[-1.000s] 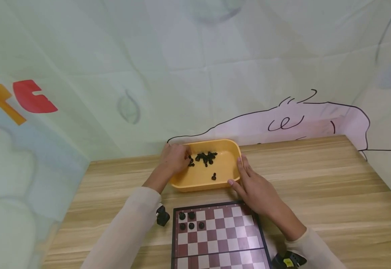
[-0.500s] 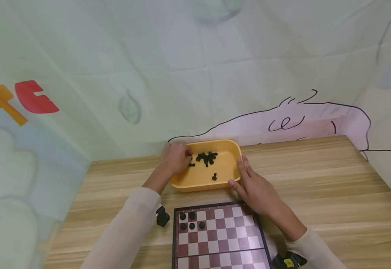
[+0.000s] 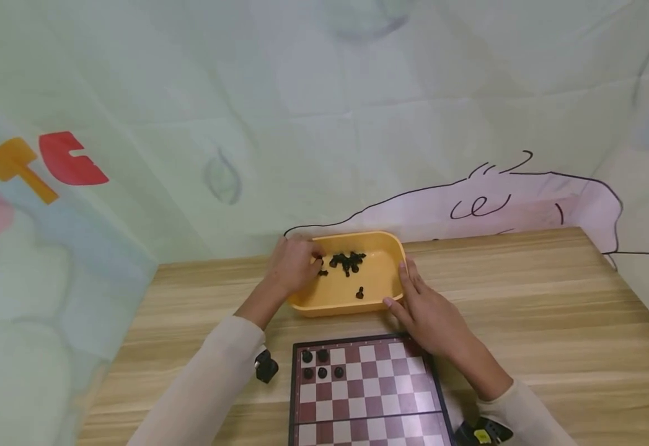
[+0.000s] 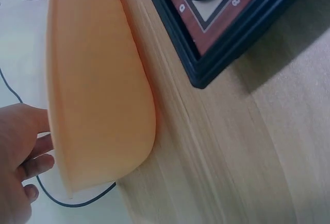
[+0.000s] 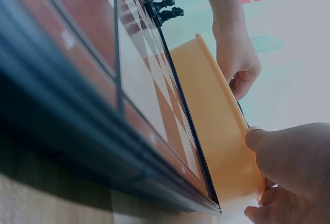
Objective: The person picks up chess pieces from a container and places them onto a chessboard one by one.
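Note:
A yellow plastic tray [image 3: 379, 275] stands at the table's back edge, with a cluster of black chess pieces [image 3: 348, 261] inside and a lone piece [image 3: 360, 293] nearer its front. My left hand [image 3: 292, 263] reaches over the tray's left end, finger and thumb pinching a black piece that is mostly hidden. In the left wrist view the tray wall [image 4: 103, 90] covers those fingertips. My right hand [image 3: 436, 316] grips the tray's right end, its thumb [image 5: 255, 137] at the rim and fingers curled along the outside. In front lies a chessboard [image 3: 371, 389].
Several black pieces [image 3: 322, 372] stand in two rows at the board's far left corner. The wooden table [image 3: 536, 310] extends to both sides. Behind it hangs a printed cloth backdrop [image 3: 302, 155].
The whole head view has shifted slightly. My left fingers have worked a little at the pieces on the tray's left side, while my right hand has kept its hold.

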`<move>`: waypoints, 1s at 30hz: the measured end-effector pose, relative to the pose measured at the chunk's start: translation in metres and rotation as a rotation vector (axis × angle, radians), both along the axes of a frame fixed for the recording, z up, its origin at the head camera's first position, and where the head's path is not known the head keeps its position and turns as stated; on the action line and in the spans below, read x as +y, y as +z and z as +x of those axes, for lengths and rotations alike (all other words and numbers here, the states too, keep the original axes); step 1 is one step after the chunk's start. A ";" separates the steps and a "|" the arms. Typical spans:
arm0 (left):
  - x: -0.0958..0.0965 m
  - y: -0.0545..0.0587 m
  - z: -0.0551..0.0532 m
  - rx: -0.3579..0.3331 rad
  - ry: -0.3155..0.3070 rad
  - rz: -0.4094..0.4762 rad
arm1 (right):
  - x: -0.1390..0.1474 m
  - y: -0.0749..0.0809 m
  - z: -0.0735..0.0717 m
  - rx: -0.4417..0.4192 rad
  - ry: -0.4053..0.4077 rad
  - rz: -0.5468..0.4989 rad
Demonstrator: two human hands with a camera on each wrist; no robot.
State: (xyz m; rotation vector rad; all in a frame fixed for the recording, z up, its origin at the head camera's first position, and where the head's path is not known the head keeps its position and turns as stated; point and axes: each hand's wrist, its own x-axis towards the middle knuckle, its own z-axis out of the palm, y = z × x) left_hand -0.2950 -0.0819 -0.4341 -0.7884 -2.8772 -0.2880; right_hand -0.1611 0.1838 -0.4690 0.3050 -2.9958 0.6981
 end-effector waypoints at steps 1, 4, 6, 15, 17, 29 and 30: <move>0.000 0.000 0.001 0.007 -0.001 0.005 | 0.000 0.000 0.000 -0.001 0.001 0.000; -0.002 0.002 0.005 0.032 -0.014 0.019 | -0.001 -0.001 0.000 -0.007 0.000 -0.002; -0.002 0.003 0.007 0.042 -0.025 0.035 | -0.001 -0.002 0.001 -0.004 -0.001 -0.001; 0.000 0.009 0.022 0.091 -0.074 0.107 | 0.001 -0.003 0.001 -0.013 -0.008 -0.001; -0.001 0.011 0.027 0.109 -0.083 0.125 | 0.000 -0.002 0.001 -0.013 -0.001 -0.004; 0.002 0.023 0.049 0.208 -0.145 0.182 | 0.001 0.001 0.001 -0.011 0.001 -0.005; 0.003 0.024 0.051 0.219 -0.155 0.189 | 0.001 0.001 0.001 -0.013 0.000 -0.004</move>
